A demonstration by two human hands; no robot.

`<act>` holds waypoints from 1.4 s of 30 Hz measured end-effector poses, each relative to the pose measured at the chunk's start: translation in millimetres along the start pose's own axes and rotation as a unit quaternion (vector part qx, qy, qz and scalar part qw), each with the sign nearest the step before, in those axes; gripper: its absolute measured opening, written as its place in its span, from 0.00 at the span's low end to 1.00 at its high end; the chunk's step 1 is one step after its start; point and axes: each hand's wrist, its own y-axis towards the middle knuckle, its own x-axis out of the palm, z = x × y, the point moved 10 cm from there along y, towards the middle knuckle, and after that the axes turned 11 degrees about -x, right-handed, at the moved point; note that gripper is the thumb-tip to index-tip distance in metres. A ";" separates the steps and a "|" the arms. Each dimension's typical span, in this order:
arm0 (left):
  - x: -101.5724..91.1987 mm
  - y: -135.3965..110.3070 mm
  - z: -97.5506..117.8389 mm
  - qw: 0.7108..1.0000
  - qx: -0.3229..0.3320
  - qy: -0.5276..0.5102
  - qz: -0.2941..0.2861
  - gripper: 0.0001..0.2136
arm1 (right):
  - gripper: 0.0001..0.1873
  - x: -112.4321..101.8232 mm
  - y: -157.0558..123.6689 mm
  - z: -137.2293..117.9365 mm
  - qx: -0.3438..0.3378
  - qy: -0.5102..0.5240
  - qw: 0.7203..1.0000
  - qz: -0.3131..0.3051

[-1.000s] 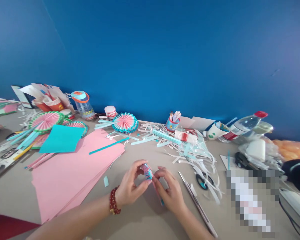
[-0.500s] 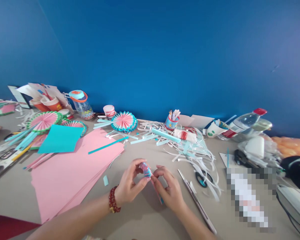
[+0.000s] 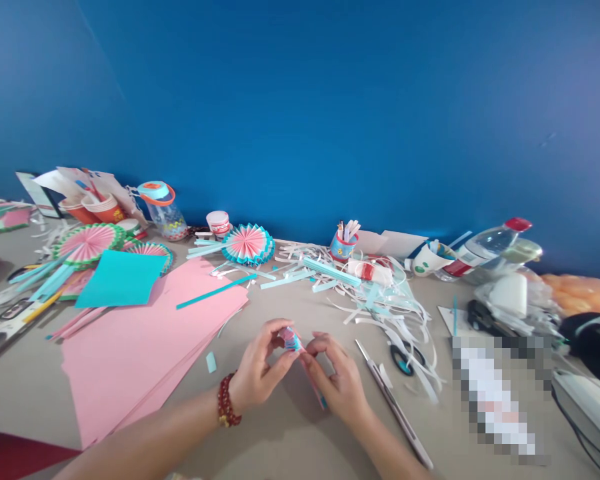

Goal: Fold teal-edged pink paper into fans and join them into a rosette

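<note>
Between my two hands is a pleated strip of pink and blue paper [image 3: 293, 341], its folds bunched close together. My left hand [image 3: 263, 365] is closed on the bunched folds, thumb below and fingers above. The fingers of my right hand [image 3: 334, 375] pinch the same strip where its unbunched end slants down toward me, partly hidden behind them. Right of my right hand lies a slim metal craft knife or tweezers [image 3: 394, 405]; which of these I cannot tell. Pink paper sheets [image 3: 145, 353] lie left of my left hand, near a small pale blue scrap [image 3: 211, 362].
A blue paper square [image 3: 123, 278] overlaps the pink sheets. Pleated paper rosettes [image 3: 249, 245] stand toward the wall. White and blue paper scraps [image 3: 330, 270] spread across the back, with scissors [image 3: 408, 359] at right. A plastic bottle [image 3: 487, 248] leans at the back right.
The pleated strip has shifted slightly between my fingers, and its folds show at a somewhat different angle. Both hands stay in nearly the same place.
</note>
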 end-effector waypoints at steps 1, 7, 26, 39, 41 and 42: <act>-0.1 0.1 -0.2 1.000 -0.002 0.001 0.001 0.17 | 0.04 -0.5 0.1 -0.2 0.001 -0.002 1.000 0.002; -2.6 0.8 -1.0 1.000 -0.005 0.012 0.008 0.15 | 0.03 -0.5 -0.4 -2.3 0.011 -0.005 1.000 0.010; -9.8 0.7 13.8 0.999 0.042 0.006 0.020 0.12 | 0.11 -10.8 9.0 -18.3 -0.059 0.003 0.998 0.019; -27.6 2.0 14.5 0.996 0.043 0.020 0.074 0.09 | 0.08 -11.3 23.2 -48.2 -0.085 -0.105 0.990 -0.041; -31.4 2.1 13.2 0.996 0.038 0.014 0.082 0.09 | 0.07 -11.2 25.5 -49.3 -0.074 -0.115 0.989 -0.047; -32.8 2.1 12.9 0.996 0.036 0.009 0.084 0.09 | 0.06 -11.6 26.8 -50.2 -0.070 -0.118 0.989 -0.047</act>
